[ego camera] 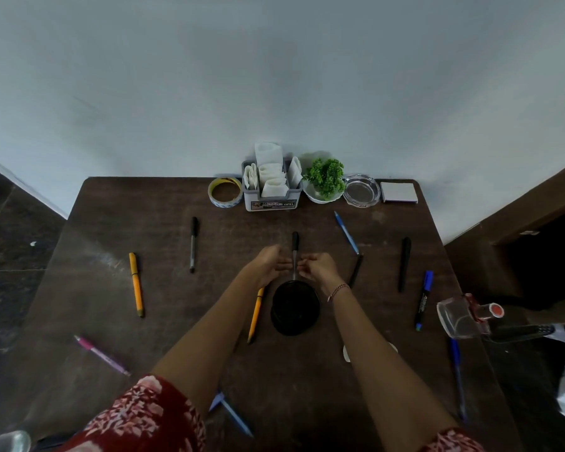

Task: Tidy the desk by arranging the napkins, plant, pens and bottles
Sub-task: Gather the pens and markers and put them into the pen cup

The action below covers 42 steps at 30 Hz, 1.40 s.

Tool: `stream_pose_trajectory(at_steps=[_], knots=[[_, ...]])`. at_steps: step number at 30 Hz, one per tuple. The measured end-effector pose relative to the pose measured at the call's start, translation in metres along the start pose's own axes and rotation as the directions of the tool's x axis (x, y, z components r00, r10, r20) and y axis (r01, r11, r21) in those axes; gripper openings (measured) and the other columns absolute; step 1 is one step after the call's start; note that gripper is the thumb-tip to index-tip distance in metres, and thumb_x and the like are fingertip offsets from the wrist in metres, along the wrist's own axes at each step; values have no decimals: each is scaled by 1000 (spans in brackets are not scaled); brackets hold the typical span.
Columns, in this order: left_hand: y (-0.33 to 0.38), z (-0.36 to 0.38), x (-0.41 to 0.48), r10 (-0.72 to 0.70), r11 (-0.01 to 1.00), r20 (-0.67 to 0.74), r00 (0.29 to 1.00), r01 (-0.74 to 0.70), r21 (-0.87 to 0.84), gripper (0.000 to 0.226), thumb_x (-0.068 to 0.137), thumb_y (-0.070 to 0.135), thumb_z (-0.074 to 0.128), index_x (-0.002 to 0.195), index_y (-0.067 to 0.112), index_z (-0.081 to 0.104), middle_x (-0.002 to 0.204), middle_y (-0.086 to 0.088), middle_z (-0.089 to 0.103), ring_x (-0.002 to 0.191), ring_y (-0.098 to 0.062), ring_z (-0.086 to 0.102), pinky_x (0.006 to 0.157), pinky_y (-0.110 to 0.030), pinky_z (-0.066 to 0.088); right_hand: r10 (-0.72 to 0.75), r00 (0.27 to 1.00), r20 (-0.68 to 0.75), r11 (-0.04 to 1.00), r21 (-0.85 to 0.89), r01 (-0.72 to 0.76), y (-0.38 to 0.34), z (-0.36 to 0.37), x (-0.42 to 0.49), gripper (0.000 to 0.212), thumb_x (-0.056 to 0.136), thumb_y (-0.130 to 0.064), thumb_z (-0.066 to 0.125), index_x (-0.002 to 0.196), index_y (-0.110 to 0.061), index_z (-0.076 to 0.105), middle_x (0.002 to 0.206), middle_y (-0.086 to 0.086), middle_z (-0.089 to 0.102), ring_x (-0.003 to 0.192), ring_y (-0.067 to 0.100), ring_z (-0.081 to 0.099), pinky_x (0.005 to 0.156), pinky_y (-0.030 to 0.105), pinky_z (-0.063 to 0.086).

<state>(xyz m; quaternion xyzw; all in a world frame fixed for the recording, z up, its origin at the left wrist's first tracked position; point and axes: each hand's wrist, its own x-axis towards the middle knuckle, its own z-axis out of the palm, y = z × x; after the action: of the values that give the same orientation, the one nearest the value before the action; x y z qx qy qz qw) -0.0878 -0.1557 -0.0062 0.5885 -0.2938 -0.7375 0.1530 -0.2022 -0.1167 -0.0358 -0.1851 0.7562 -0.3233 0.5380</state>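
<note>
Pale wall behind, dark wooden tabletop (163,203) butted against it. Both forearms reach in from the near edge to the middle.

Back edge row, centre to far right corner: tape roll (225,192), napkin holder (270,194) with the napkins (268,164) standing in it, plant (325,179) in a white bowl, glass ashtray (361,189), white notepad (399,192). That row looks sorted already.

Middle: black cup (295,307), round, empty from what shows. Right edge: a clear bottle (463,316) lying on its side, red cap end pointing off the tabletop.

Left hand (266,264) and right hand (317,266) meet just beyond the cup, fingers curled in on a black-capped pen (295,252) from either side. Fingertips look to be pinching its barrel (contact partly hidden, so not certain), cap end towards the wall.

Loose pens all over: black pen (193,244) and orange pen (136,284) left of centre, pink pen (101,355) near the left near corner, orange pencil (255,314) beside the cup, blue pen (346,232), black marker (404,264) and blue marker (423,300) on the right.

Step in hand, my read: pen collection, first one going into the cup. Next move calls for tipping it upright and dropping it in, then sweeping the rest. Bottle not yet stood up.
</note>
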Motion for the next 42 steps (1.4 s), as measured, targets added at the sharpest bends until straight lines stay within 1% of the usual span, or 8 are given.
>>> stream_pose_trajectory(at_steps=[4,8,12,16,20,27,34,42], knots=[[0,0,4,13,1000,-7,1000,-12,29,29,99,10,27,103,-2,54,86,-13,58,76,-20,56,70,-27,46,0,1000,0,1000,-23,0,-1,2,4,25,93,7,42,110,10,60,72,4,59,64,9,55,51,11,48],[3,-4,7,62,997,5,998,-62,39,25,95,2,38,81,5,59,81,-10,61,73,-17,58,69,-25,47,-89,996,-2,996,5,89,0,1,5,23,88,6,55,109,5,64,94,13,67,75,13,62,65,15,53],[11,-6,3,141,989,23,990,-142,43,20,89,-11,49,80,2,62,78,-13,65,59,-13,67,64,-24,54,-228,972,-64,971,-92,222,-8,-1,2,25,78,0,71,103,-3,70,102,14,70,90,17,65,83,30,55],[23,-4,-8,212,977,-3,977,-212,35,13,89,-9,52,82,-1,59,51,-4,66,45,-7,65,56,-22,54,-344,938,-44,932,-134,335,-28,-6,-13,27,73,0,75,101,-3,71,95,10,71,85,13,65,74,18,51],[34,-3,-25,338,937,-73,938,-328,122,18,87,6,64,102,-5,61,69,-8,65,45,-4,63,54,-18,55,-411,912,-21,911,-42,410,-45,-13,-41,25,74,3,73,99,0,70,87,8,68,71,4,61,61,7,49],[32,-5,-64,561,801,-106,821,-505,322,22,77,14,77,91,0,70,72,-6,68,63,-14,67,67,-28,59,-528,849,19,848,-53,528,-49,-24,-85,21,82,2,66,103,2,68,95,12,70,72,3,64,68,9,52],[10,-10,-96,729,474,15,684,-522,709,18,74,27,79,88,17,75,82,1,73,77,-8,67,76,-25,53,-662,739,-124,748,-175,641,-51,-32,-116,26,86,-22,66,108,-8,69,94,3,70,85,12,66,81,25,54],[-13,-14,-115,739,352,132,660,-546,761,21,77,25,76,96,17,74,89,1,74,79,-7,66,73,-20,51,-730,681,-58,643,-397,655,-46,-29,-146,21,81,-26,71,97,-12,74,96,2,73,84,2,62,75,7,44]])
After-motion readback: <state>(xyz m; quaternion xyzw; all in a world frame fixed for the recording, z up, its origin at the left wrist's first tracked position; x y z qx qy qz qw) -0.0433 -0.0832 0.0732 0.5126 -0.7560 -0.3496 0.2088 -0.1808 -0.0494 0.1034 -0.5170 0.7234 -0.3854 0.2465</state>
